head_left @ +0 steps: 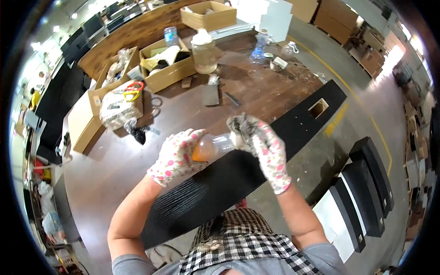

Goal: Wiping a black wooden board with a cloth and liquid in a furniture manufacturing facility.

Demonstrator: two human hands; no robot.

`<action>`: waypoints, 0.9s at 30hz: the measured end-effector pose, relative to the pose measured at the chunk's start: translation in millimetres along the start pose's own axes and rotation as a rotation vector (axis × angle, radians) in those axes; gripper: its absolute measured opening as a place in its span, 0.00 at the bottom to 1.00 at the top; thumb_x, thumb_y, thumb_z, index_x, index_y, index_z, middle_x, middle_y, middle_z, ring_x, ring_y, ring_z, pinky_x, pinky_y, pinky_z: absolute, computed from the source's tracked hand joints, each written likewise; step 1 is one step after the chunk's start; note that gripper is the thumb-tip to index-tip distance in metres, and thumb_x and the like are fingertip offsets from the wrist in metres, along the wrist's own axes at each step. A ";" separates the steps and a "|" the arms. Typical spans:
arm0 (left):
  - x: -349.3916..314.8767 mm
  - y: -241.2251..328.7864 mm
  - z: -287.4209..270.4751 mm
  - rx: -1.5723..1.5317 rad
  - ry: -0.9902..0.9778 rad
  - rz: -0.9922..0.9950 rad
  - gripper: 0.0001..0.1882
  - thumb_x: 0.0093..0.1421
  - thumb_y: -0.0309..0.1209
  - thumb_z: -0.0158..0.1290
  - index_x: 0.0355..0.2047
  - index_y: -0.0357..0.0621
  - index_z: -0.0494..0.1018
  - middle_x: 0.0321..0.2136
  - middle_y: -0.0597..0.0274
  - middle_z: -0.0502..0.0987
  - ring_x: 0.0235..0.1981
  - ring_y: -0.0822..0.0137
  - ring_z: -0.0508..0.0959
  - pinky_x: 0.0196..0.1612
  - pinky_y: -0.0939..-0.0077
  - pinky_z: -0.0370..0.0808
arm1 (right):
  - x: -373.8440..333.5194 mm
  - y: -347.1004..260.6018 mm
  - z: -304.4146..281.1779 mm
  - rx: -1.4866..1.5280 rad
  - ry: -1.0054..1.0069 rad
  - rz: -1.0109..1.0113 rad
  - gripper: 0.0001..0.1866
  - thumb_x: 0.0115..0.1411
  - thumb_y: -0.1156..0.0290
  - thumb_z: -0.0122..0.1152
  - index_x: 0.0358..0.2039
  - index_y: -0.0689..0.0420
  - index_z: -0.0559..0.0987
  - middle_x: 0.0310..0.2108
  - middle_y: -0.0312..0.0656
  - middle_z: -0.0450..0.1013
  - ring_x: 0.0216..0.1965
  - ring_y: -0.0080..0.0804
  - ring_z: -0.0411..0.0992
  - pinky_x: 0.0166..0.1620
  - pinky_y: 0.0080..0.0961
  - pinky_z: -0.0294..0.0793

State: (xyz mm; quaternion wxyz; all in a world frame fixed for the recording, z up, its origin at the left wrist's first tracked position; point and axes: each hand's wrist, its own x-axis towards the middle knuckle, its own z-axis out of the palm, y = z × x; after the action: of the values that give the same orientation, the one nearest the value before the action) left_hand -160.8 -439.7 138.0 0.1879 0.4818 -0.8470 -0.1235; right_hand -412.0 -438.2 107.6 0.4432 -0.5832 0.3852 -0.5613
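My left hand (178, 158), in a white glove with pink dots, is wrapped round a clear plastic bottle (217, 145) with orange liquid at its base. The bottle lies tilted almost on its side, its neck toward my right hand (269, 151). That hand wears a matching glove and is closed on a crumpled grey rag (243, 126), which is at the bottle's mouth. The gloved fingers and rag hide the mouth itself. Below both hands a long black board (201, 197) lies slantwise across the table's near edge, with a rectangular cutout near its far right end.
On the brown table (114, 183) stand cardboard boxes (167, 78), a large jar of liquid (204, 52) and a blue-tinted bottle (259, 48). Red and yellow scissors (133, 90) rest on a wrapped bundle (120, 107). Black curved panels (366, 190) stand on the floor at right.
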 end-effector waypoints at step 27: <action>-133.6 -105.2 58.5 -0.380 0.947 -0.620 0.42 0.45 0.30 0.69 0.58 0.38 0.59 0.50 0.53 0.70 0.51 0.60 0.72 0.54 0.66 0.71 | -128.7 25.0 93.7 -1.069 -0.622 -0.443 0.13 0.59 0.71 0.54 0.43 0.59 0.77 0.49 0.46 0.73 0.51 0.39 0.72 0.55 0.37 0.70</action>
State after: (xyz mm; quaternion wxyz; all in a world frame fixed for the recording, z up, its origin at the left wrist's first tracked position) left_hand -43.3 -375.9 17.7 0.5831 0.6671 -0.4542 -0.0937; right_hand -326.9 -316.2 45.7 0.0571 -0.9236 0.3357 -0.1759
